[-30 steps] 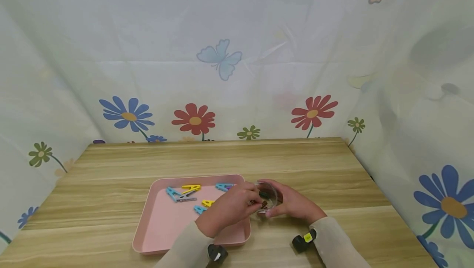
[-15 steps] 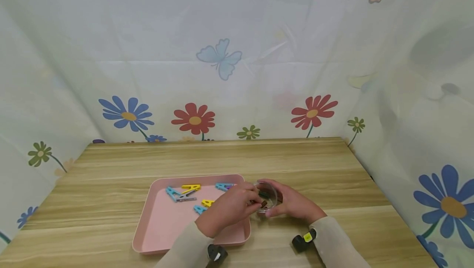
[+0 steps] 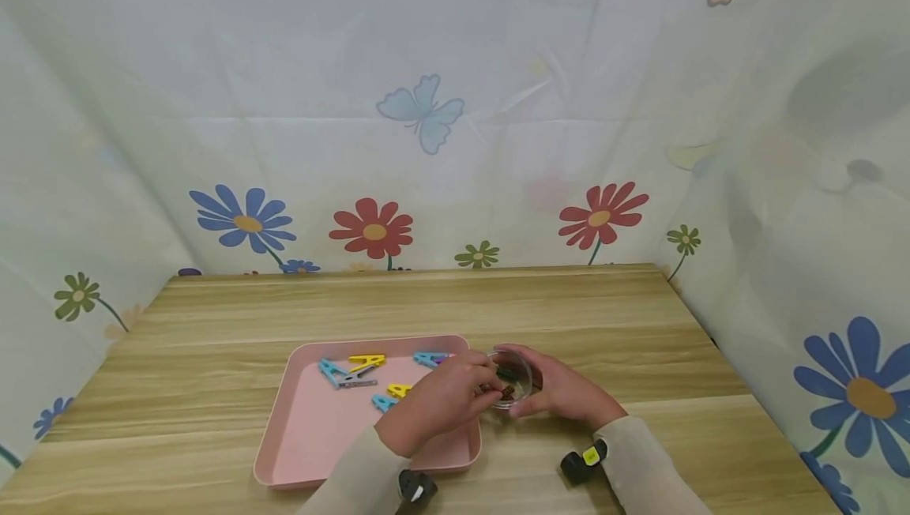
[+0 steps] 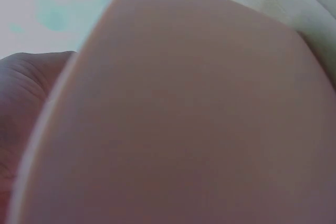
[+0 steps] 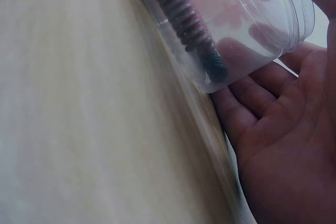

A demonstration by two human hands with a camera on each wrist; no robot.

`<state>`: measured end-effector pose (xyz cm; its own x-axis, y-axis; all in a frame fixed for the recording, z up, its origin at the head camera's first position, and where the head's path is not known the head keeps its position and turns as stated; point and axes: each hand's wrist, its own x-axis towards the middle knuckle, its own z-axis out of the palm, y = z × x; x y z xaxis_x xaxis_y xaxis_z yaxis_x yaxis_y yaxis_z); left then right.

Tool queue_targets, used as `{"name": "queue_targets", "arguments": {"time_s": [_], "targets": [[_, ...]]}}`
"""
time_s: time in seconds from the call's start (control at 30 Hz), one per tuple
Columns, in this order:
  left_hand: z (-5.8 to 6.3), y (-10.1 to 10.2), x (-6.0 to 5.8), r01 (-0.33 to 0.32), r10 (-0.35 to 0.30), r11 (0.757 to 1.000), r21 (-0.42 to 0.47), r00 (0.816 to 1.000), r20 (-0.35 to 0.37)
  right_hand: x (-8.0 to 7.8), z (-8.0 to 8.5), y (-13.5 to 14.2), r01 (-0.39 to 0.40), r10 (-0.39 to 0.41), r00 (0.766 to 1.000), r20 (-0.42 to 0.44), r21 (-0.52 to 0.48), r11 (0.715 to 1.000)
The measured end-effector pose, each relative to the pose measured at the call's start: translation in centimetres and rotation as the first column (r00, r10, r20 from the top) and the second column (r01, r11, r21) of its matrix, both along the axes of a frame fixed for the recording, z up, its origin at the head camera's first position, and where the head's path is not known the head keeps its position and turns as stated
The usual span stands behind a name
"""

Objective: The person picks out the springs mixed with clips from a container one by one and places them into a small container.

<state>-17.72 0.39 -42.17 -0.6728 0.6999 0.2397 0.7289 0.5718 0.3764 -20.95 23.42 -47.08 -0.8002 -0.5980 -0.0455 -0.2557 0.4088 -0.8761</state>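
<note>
My right hand point(image 3: 562, 392) grips a clear plastic jar point(image 3: 522, 389), its mouth tipped toward me, just right of a pink tray. Through the wall in the right wrist view I see a brown coil spring point(image 5: 181, 14) and a dark green spring point(image 5: 214, 66). My left hand point(image 3: 448, 392) is at the jar's mouth, with thumb and fingertips pinched together on a brown coil spring point(image 3: 508, 393). The fingers partly hide it. In the left wrist view the pink tray point(image 4: 184, 103) covers most of the picture, with part of my left hand point(image 4: 21, 108) beside it.
The pink tray point(image 3: 306, 428) lies under my left forearm. In it are several plastic clips: a blue clip point(image 3: 330, 373), a yellow clip point(image 3: 366, 360), a grey clip point(image 3: 358, 381) and others. Wood-grain table point(image 3: 604, 317) surrounds the tray, backed by a flowered curtain point(image 3: 498, 167).
The brown spring at my left fingertips has turned slightly in the jar's mouth. Both hands, the jar and the tray stay in nearly the same place.
</note>
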Motion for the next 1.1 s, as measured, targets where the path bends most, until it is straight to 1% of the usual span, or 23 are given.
{"name": "queue_targets", "arguments": {"time_s": [0.2, 0.43, 0.67, 0.8, 0.93, 1.1], "targets": [[0.0, 0.0, 0.0, -0.008, 0.008, 1.000, -0.010, 1.000, 0.004, 0.0, 0.0, 0.0, -0.004, 0.003, 1.000, -0.004, -0.002, 1.000], [-0.2, 0.0, -0.1, 0.015, -0.014, 1.000, 0.017, 0.999, -0.037, -0.1, 0.0, 0.0, -0.004, 0.004, 1.000, -0.004, -0.007, 1.000], [-0.1, -0.1, 0.0, 0.002, -0.002, 1.000, 0.004, 1.000, -0.009, -0.3, -0.4, 0.0, -0.008, 0.007, 1.000, -0.009, -0.011, 1.000], [0.0, -0.2, 0.0, -0.007, 0.007, 1.000, -0.003, 1.000, -0.007, -0.5, -0.6, 0.0, -0.022, 0.022, 1.000, -0.006, -0.031, 0.999], [0.0, -0.2, 0.1, -0.015, 0.015, 1.000, -0.001, 1.000, -0.026, -0.7, -0.9, 0.2, -0.036, 0.035, 0.999, -0.017, -0.043, 0.998], [0.0, -0.4, 0.1, -0.007, 0.008, 1.000, 0.014, 0.997, -0.074, -0.8, -1.2, 0.5, -0.070, 0.068, 0.997, -0.020, -0.086, 0.994]]}}
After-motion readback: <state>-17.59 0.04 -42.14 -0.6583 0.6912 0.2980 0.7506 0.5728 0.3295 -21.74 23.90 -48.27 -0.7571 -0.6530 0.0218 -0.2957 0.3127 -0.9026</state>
